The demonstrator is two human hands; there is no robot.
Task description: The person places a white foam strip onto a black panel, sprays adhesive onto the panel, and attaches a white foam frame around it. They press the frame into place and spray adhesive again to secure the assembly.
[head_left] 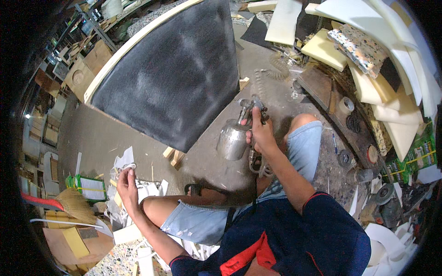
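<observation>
a person crouches on a grey concrete workshop floor [92,133], seen from above. at far left lie a straw-coloured broom head [76,204] and a green and white printed carton [90,187]. just right of them, the left hand [127,183] reaches down with fingers loosely spread, resting among torn white paper and foam scraps [123,161]; whether it grips one cannot be told. above and further right, a large dark grey fabric-covered panel with a pale cream foam edge [170,69] rests tilted on small wooden blocks [174,156]. right of the panel, the right hand [260,133] is closed around the handle of a metal spray gun with a dull silver cup [234,138], its nozzle pointing up toward the panel's near edge. a coiled hose [262,80] trails away behind. at far right, cream and white foam slabs [391,83] are heaped.

risks, as a judgement: spray could drift onto the bare knees and sandalled foot close by, the heavy cup could tip the gun in a one-handed hold, and the panel could slide off its blocks if bumped.
</observation>
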